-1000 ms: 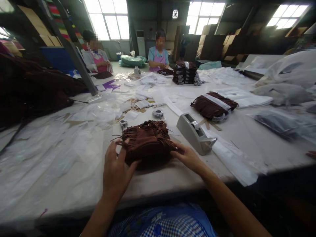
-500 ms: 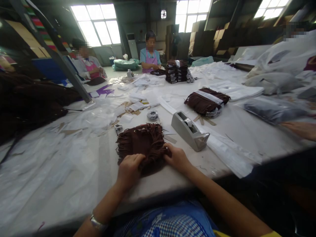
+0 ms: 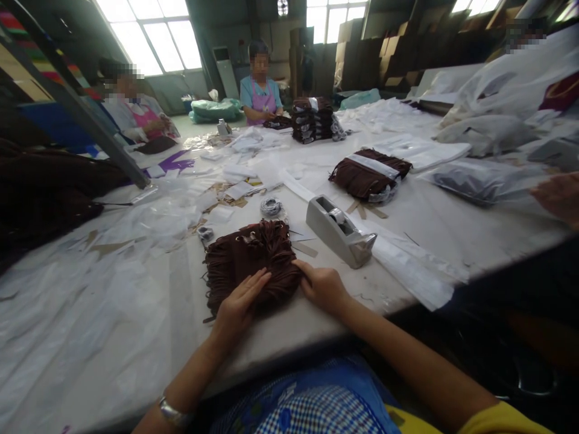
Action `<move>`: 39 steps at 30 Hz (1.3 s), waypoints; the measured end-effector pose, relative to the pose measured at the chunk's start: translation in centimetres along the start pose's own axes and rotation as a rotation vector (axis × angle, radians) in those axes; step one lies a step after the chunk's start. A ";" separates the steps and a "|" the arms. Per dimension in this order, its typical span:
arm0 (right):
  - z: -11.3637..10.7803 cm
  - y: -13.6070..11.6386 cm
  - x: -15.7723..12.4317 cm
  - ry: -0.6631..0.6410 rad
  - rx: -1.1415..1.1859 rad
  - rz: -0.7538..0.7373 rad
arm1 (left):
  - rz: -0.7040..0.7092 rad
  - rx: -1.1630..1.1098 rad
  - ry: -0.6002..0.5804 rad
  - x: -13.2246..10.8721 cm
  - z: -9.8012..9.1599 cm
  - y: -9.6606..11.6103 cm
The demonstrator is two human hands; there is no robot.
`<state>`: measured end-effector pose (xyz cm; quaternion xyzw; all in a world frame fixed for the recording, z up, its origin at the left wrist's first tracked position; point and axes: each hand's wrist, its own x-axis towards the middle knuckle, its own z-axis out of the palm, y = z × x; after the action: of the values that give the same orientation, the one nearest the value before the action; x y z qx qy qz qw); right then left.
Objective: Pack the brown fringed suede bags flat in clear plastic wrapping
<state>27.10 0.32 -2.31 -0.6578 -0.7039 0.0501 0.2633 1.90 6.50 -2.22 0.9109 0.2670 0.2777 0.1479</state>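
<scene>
A brown fringed suede bag (image 3: 248,259) lies flat on the white table (image 3: 149,313) right in front of me. My left hand (image 3: 239,303) rests on its near edge with fingers stretched out flat over the fringe. My right hand (image 3: 322,287) sits at the bag's right near corner, fingers curled and pinching the fringe there. Metal eyelets show along the bag's far edge.
A grey tape dispenser (image 3: 338,231) stands just right of the bag, a small tape roll (image 3: 271,208) behind it. A wrapped brown bag (image 3: 368,175) and a stack of them (image 3: 313,119) lie farther back. Plastic sheets cover the left. Two people sit across; another hand (image 3: 558,196) is at right.
My left hand went from a closed grip on the bag's near edge to lying flat on it. The bag was pulled slightly nearer and its fringe smoothed; my view shifted right.
</scene>
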 end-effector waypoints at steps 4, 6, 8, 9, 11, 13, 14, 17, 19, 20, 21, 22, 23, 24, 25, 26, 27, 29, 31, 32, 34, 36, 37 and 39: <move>-2.3 0.0 -0.3 0.040 0.315 0.236 | -0.139 -0.039 0.024 -0.3 0.4 0.7; -3.2 -0.1 0.3 -0.027 0.459 0.316 | -0.043 0.028 -0.021 -0.1 0.5 0.9; -3.4 -0.3 1.3 -0.114 0.459 0.317 | 0.054 0.116 -0.057 0.1 0.5 1.0; -3.2 -0.4 1.9 -0.145 0.415 0.301 | 0.086 0.155 -0.068 0.1 0.5 1.1; -2.6 -0.6 3.0 -0.186 0.347 0.269 | 0.131 0.223 -0.093 0.0 0.5 1.2; -1.9 -0.7 3.7 -0.179 0.408 0.248 | 0.161 0.277 -0.120 -0.2 0.5 1.2; -1.6 -0.8 3.8 -0.149 0.483 0.242 | 0.161 0.296 -0.125 -0.3 0.5 1.3; -1.1 -1.3 3.3 0.010 0.795 0.320 | 0.129 0.316 -0.104 -0.5 0.5 1.3; -0.9 -1.8 2.4 0.031 1.049 0.479 | 0.100 0.312 -0.083 -0.8 0.5 1.4; -0.8 -2.1 1.9 -0.002 1.162 0.560 | 0.091 0.306 -0.075 -0.9 0.4 1.4; -0.8 -2.3 1.4 -0.037 1.229 0.621 | 0.086 0.299 -0.072 -1.0 0.4 1.5; -1.0 -2.4 0.8 -0.061 1.228 0.650 | 0.085 0.291 -0.075 -1.2 0.3 1.6; -1.1 -2.6 0.4 -0.058 1.153 0.645 | 0.088 0.282 -0.083 -1.2 0.3 1.7; -1.4 -2.7 0.0 -0.029 1.020 0.612 | 0.092 0.274 -0.098 -1.3 0.2 1.9; -1.7 -2.7 -0.3 0.007 0.860 0.562 | 0.095 0.267 -0.117 -1.3 0.2 2.0; -2.0 -2.8 -0.5 0.034 0.706 0.510 | 0.097 0.262 -0.137 -1.3 0.1 2.1; -2.2 -2.9 -0.6 0.038 0.595 0.470 | 0.097 0.256 -0.158 -1.3 0.1 2.1; -2.6 -3.1 -0.5 -0.023 0.552 0.468 | 0.093 0.243 -0.182 -1.2 0.0 2.2; -2.6 -3.4 -0.1 -0.113 0.645 0.550 | 0.100 0.220 -0.183 -1.0 0.1 2.1; -2.5 -3.6 0.1 -0.149 0.694 0.602 | 0.104 0.205 -0.177 -1.0 0.1 2.0; -2.4 -3.9 0.5 -0.195 0.747 0.670 | 0.111 0.172 -0.162 -1.0 0.2 1.7; -2.2 -4.3 0.6 -0.171 0.710 0.663 | 0.094 0.141 -0.140 -1.1 0.4 1.3; -2.2 -4.4 0.5 -0.128 0.655 0.646 | 0.076 0.126 -0.122 -1.1 0.4 1.2; -2.0 -4.5 0.0 -0.006 0.506 0.633 | 0.044 0.097 -0.086 -1.2 0.6 0.9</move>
<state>23.89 -0.87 1.28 -0.7562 -0.4329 0.3025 0.3865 1.83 5.02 -2.83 0.9337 0.2537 0.2281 0.1087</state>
